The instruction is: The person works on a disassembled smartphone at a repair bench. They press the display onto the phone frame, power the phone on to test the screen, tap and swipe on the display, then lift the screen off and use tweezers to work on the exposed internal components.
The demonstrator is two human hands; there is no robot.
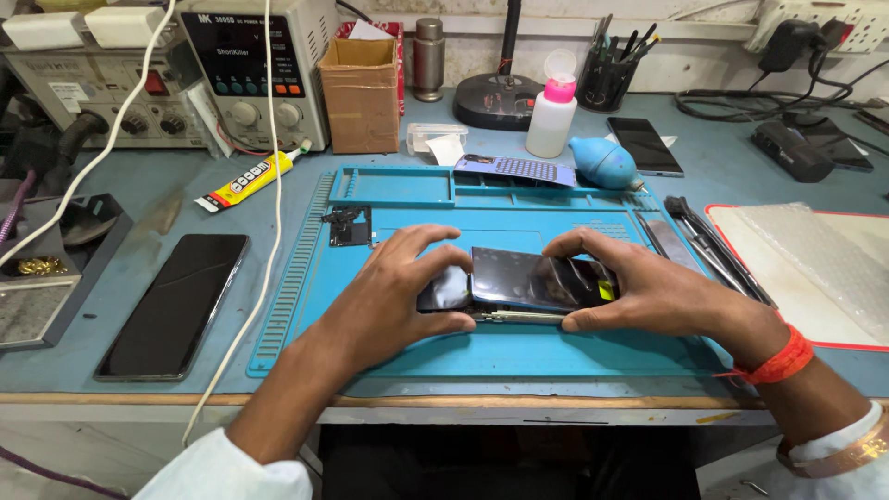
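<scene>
Gripping from both ends, the person's left hand [394, 296] and right hand [648, 292] hold a dark, glossy rectangular phone panel [532, 280] that lies near the middle of a blue silicone work mat [389, 185] on the pale blue bench. The left hand's fingers curl over the panel's left end with the thumb pressed at its near edge, and the right hand's fingers reach over the far edge while its thumb sits on the near edge, so both hands are closed around it. A thin metal-coloured frame edge [519, 317] shows just beneath the panel's near side. A second black phone [176, 306] lies face up well to the left of the mat, beside a white cable [269, 231]. Behind the mat stand a white squeeze bottle with a pink cap [552, 116] and a teal rubber air blower [602, 162]. An orange thread band [782, 363] circles the right wrist.
</scene>
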